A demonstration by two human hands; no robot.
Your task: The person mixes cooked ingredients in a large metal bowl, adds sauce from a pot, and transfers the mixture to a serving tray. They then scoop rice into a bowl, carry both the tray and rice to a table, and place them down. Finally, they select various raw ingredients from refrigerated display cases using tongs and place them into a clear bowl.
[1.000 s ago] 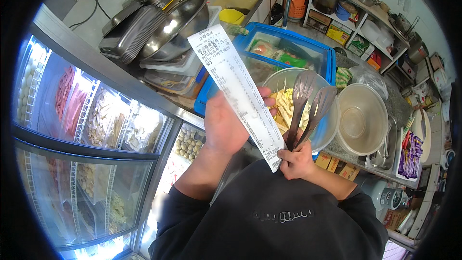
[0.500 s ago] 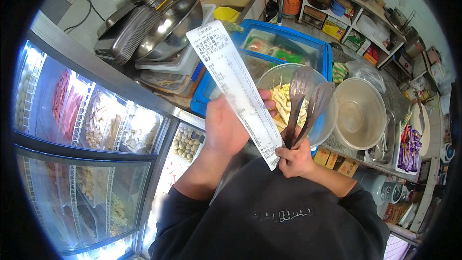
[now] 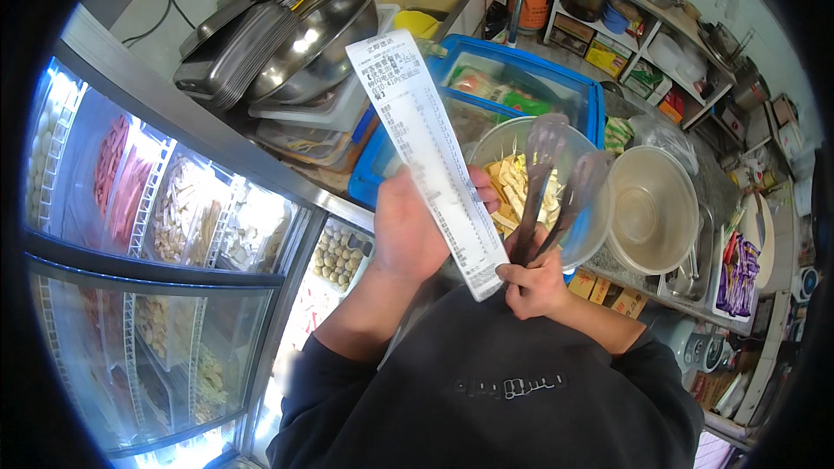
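Head view: person stands at a glass-front chilled case (image 3: 165,234), lower left of frame, w/ a long paper slip (image 3: 426,152) held up mid-frame. Left hand (image 3: 413,226) is closed round the slip's lower part, thumb (image 3: 480,189) pressed on its right edge; slip runs diagonally from upper centre down to centre. Right hand (image 3: 532,282), just right of centre, is fisted round the handles of dark tongs (image 3: 552,178), arms pointing up and slightly apart, nothing between the tips. Behind the tongs, a clear bowl (image 3: 580,243) w/ pale yellow strips (image 3: 512,195) of food; who or what supports it can't be told. Step in hand looks like reading the slip, bowl part-filled. Next move prob. calls for lowering the slip and swinging the tongs toward the trays of food in the case. Upper left: stacked metal pans (image 3: 252,43) and a steel bowl (image 3: 317,30); blue crate (image 3: 539,78) upper centre; empty plastic bowl (image 3: 651,208) at right.
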